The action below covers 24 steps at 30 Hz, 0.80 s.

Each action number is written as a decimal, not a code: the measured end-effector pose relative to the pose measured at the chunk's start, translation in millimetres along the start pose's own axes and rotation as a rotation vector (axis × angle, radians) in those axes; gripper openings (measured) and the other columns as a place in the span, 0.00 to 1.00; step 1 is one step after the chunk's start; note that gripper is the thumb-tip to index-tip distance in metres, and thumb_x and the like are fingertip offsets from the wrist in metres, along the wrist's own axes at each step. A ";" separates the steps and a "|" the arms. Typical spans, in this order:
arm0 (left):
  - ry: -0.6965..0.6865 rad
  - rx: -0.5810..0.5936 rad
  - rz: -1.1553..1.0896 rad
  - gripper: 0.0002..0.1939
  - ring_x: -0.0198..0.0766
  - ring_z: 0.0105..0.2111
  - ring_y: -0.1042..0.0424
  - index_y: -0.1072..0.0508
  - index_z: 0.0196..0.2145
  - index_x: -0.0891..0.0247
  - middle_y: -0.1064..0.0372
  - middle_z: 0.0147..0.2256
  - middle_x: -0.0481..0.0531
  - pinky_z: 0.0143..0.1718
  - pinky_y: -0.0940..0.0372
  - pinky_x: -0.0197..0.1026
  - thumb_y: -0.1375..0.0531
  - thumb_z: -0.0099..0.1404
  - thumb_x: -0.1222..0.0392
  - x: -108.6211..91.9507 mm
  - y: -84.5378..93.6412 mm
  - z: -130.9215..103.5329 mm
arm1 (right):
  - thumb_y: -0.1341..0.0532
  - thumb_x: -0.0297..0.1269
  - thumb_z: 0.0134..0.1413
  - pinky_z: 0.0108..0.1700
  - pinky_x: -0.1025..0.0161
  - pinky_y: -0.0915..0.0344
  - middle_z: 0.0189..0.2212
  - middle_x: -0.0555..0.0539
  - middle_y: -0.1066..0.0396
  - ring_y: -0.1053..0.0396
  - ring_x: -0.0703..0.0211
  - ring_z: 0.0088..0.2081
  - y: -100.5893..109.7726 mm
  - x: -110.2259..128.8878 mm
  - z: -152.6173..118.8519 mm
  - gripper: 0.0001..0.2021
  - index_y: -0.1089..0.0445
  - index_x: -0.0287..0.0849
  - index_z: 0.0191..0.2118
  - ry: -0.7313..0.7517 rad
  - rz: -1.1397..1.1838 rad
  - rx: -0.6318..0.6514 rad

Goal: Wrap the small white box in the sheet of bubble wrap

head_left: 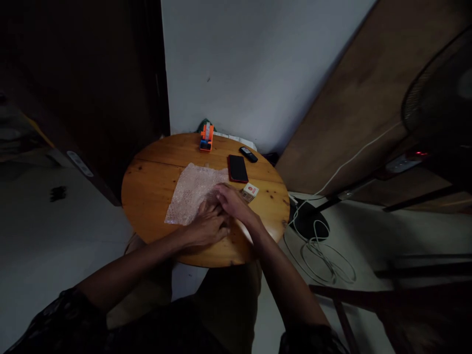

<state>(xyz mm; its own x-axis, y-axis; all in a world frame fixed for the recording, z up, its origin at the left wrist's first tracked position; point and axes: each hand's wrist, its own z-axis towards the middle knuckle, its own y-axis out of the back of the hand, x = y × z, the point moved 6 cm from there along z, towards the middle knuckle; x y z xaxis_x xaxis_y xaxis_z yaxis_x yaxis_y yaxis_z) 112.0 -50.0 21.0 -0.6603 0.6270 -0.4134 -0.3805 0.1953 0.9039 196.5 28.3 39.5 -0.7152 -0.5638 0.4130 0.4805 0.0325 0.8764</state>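
A sheet of clear bubble wrap (190, 189) lies on the round wooden table (147, 184), its near right part under and between my hands. My left hand (208, 227) rests low on that part, palm down, with its fingers spread and its thumb near the table's front. Just above and to the right, my right hand (233, 200) has its fingers bent over the bubble wrap, gripping its edge. Whether something lies inside the wrap beneath my hands is hidden. Close beside my right hand stands a small white box (250, 192).
Behind the wrap are a black phone-like slab with red edges (238, 168), a dark remote-like handset (248, 154) and an orange tape dispenser (206, 137). The wall (236, 73) borders the table's back. A fan (438, 93) and a coiled cable (324, 255) are at right.
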 end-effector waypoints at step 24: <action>0.392 -0.074 0.275 0.29 0.58 0.67 0.44 0.35 0.63 0.60 0.44 0.68 0.63 0.65 0.47 0.64 0.50 0.72 0.44 105.3 41.3 -25.0 | 0.46 0.40 0.68 0.65 0.49 0.42 0.62 0.35 0.34 0.37 0.44 0.63 -20.4 -20.9 7.7 0.21 0.33 0.33 0.60 -0.076 -0.162 -0.021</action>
<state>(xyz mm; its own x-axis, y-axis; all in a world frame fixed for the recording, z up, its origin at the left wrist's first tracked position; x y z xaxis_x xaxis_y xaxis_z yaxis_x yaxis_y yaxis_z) 10.6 5.3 12.1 -0.9318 0.3135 -0.1829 -0.1929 -0.0008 0.9812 197.7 45.7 14.9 -0.8201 -0.4963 0.2847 0.3656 -0.0719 0.9280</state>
